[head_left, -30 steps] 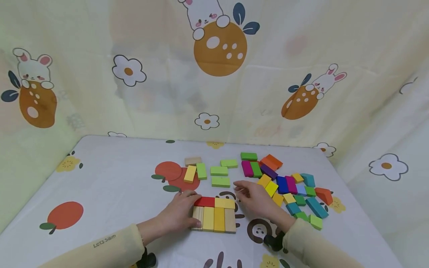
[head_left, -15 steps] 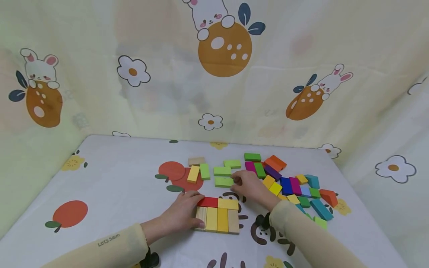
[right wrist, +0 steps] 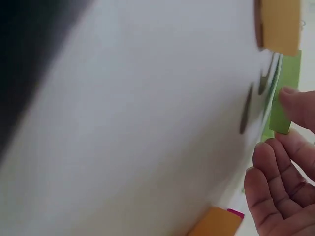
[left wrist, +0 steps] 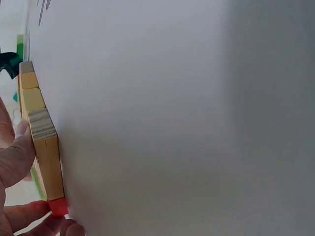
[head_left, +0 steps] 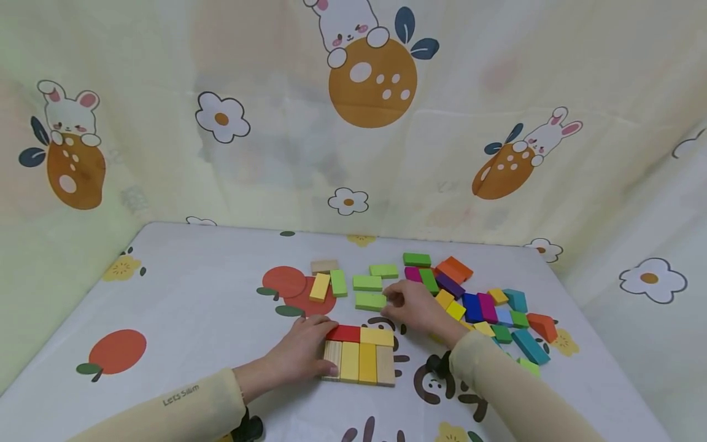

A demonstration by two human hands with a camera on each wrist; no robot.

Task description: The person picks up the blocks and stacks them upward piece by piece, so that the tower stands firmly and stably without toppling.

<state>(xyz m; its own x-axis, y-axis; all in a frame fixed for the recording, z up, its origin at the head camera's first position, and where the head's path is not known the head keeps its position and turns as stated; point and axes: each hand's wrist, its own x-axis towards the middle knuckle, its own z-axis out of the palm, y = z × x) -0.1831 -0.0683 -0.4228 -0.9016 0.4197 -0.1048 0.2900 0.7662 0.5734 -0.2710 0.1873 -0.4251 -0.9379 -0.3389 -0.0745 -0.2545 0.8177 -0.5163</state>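
Note:
My left hand (head_left: 298, 351) holds the left side of a flat, tightly packed group of wooden blocks. In the left wrist view its thumb lies along the striped plain-wood block (left wrist: 42, 123), and its fingers reach round the red block (left wrist: 58, 207). Beside the red block (head_left: 343, 333) lies a yellow one (head_left: 377, 337), with upright yellow and plain-wood blocks below them. Just beyond the group, my right hand (head_left: 417, 307) pinches the right end of a light green block (head_left: 370, 301). The right wrist view has the thumb on that light green block's face (right wrist: 286, 91) and the index finger at its end.
Light green blocks (head_left: 367, 283), a yellow block (head_left: 319, 287) and a plain-wood block (head_left: 324, 266) lie farther back. A spread of coloured blocks, including a purple one (head_left: 450, 285) and a teal one (head_left: 530, 345), lies right of my right hand. A printed curtain (head_left: 276, 172) hangs behind the table.
My right hand has moved left, from apart from the light green block to pinching its right end. My left hand stays on the block group. The head view has turned slightly left.

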